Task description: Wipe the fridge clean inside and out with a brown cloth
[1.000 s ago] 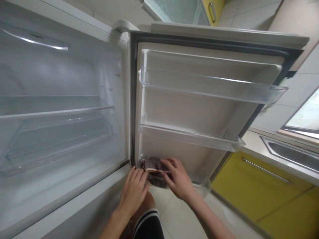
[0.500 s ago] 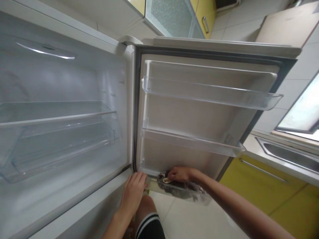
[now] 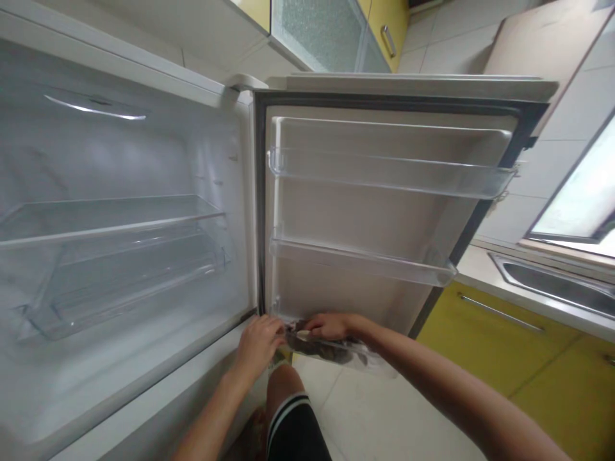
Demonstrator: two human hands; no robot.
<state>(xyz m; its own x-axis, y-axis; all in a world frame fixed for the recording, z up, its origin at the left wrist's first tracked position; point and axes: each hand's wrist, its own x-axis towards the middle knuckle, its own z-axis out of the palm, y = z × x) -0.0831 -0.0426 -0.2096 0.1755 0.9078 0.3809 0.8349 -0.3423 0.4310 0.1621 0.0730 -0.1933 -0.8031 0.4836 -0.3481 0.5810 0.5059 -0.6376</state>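
My right hand [image 3: 331,325] reaches into the clear bottom bin [image 3: 372,362] of the open fridge door, its fingers closed on a dark, patterned cloth [image 3: 314,346]. The cloth is bunched in the left half of the bin and shows through the bin's front wall. My left hand [image 3: 262,337] is at the bin's left end, fingers curled over the rim there. Its fingertips are partly hidden, close to the cloth.
Two clear door racks, the upper one [image 3: 389,176] and the middle one [image 3: 360,258], sit above my hands. At left, the fridge holds a glass shelf [image 3: 110,224] and a clear drawer [image 3: 139,294]. Yellow cabinets [image 3: 485,342] and a sink [image 3: 557,282] stand to the right.
My right hand has slid left along the bottom bin with the cloth, nearer my left hand. My left hand stays at the bin's end. The view has shifted slightly.
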